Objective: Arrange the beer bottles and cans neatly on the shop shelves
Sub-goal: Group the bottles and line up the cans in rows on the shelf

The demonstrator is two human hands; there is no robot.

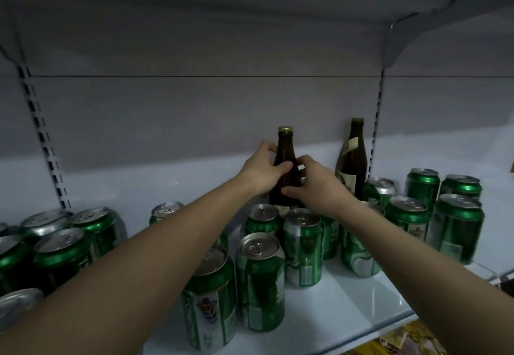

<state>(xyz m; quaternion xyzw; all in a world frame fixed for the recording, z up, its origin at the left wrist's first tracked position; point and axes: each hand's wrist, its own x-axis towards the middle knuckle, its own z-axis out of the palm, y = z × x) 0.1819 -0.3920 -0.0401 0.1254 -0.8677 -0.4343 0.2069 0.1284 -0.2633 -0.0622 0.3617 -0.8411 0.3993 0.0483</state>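
Note:
A brown beer bottle (pixel 284 146) with a gold cap stands upright near the back of the white shelf (pixel 347 296). My left hand (pixel 262 169) wraps its left side and my right hand (pixel 314 185) wraps its right side, both gripping the body. A second, taller brown bottle (pixel 352 157) with a pale label stands to the right, against the back wall. Several green cans (pixel 262 279) stand in front of the held bottle, under my forearms. The held bottle's base is hidden behind the cans.
More green cans crowd the left front (pixel 59 254) and the right side (pixel 456 224) of the shelf. A slotted upright (pixel 41 135) runs down the back wall at left, another (pixel 377 121) at right. The shelf above hangs low overhead.

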